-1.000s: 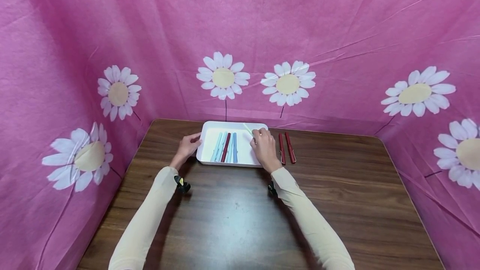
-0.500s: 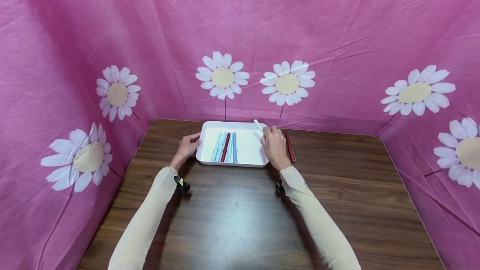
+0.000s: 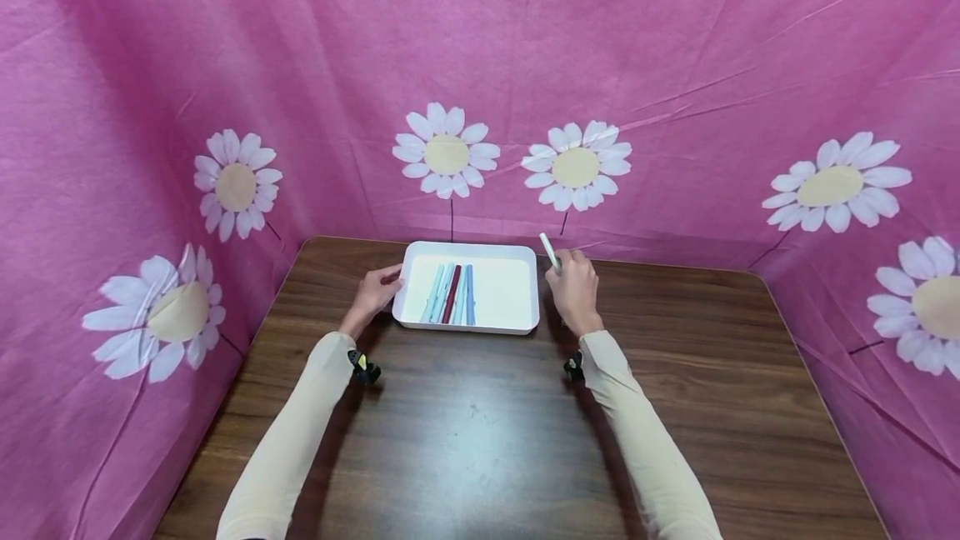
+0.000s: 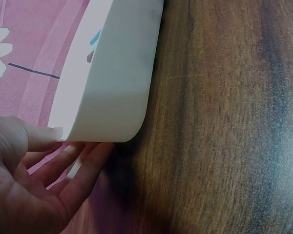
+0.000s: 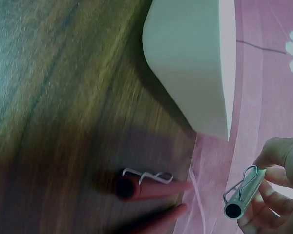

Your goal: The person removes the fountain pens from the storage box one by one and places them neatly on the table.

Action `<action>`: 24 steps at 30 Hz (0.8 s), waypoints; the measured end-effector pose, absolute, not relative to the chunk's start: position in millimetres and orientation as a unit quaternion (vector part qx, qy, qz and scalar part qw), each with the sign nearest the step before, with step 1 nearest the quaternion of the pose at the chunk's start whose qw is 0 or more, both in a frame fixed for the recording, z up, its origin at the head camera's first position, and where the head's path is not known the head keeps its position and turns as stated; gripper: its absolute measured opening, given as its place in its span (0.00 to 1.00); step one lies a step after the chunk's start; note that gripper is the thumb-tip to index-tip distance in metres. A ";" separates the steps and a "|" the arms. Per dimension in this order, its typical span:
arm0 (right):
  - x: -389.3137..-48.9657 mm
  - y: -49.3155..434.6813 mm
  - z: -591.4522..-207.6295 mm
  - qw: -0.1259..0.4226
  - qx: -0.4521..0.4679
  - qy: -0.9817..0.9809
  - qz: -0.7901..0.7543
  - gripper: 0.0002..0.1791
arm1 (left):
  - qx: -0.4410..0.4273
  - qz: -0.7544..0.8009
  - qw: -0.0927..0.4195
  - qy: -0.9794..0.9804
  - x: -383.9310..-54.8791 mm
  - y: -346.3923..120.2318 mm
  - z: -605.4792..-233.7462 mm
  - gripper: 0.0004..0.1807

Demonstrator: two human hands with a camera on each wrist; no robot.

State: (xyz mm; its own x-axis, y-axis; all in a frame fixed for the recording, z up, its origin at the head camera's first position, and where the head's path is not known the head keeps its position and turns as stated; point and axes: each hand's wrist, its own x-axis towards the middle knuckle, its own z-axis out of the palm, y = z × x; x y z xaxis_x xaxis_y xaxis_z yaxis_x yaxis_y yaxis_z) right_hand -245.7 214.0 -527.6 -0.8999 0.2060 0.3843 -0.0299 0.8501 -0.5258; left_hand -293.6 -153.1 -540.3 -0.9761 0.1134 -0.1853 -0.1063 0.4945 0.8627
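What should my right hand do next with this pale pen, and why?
Probably lower the pale pen onto the table beside the two red pens: your right hand holds it raised, outside the tray, and those red pens lie close by.

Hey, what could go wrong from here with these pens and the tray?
The right hand, holding a pale pen, might bump the two red pens lying close by. The left hand holds one end of the tray, so a tug could slide it and roll the pens inside.
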 end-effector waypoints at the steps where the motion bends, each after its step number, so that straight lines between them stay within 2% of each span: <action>1: -245.2 216.5 -527.9 0.218 -0.052 -0.937 0.269 0.17 | 0.004 0.503 0.110 0.857 -293.8 -153.2 -540.4 0.25; 24: -223.7 267.7 -543.1 0.192 -0.120 -0.938 0.264 0.16 | 0.002 0.511 0.143 0.848 -292.9 -156.6 -536.4 0.27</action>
